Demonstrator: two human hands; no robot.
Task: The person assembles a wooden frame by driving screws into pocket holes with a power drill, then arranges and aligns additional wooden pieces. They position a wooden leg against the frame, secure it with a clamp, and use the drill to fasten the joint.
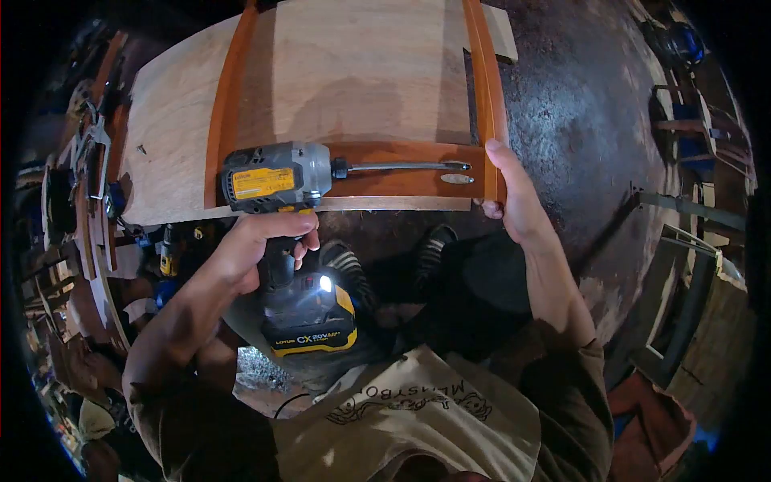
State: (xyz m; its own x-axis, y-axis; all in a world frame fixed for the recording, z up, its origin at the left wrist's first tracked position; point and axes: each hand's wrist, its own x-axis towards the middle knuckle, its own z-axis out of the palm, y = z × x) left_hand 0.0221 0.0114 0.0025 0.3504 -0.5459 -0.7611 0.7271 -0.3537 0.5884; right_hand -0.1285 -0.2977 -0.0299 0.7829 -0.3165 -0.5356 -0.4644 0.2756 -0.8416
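My left hand is wrapped round the handle of a grey and yellow cordless driver, whose battery sits below with a lit lamp. Its long bit points right over a reddish-brown wooden rail. The bit's tip lies over the rail, just above a pale oval recess; whether they touch cannot be made out. At the rail's right end, my right hand grips the corner of an upright wooden piece, thumb on top and fingertips showing at the lower edge.
A pale plywood panel lies under the wooden frame, with another upright strip at left. A small screw-like piece rests on the panel. Clutter and wood pieces line the left side; boards and a metal bar stand at right.
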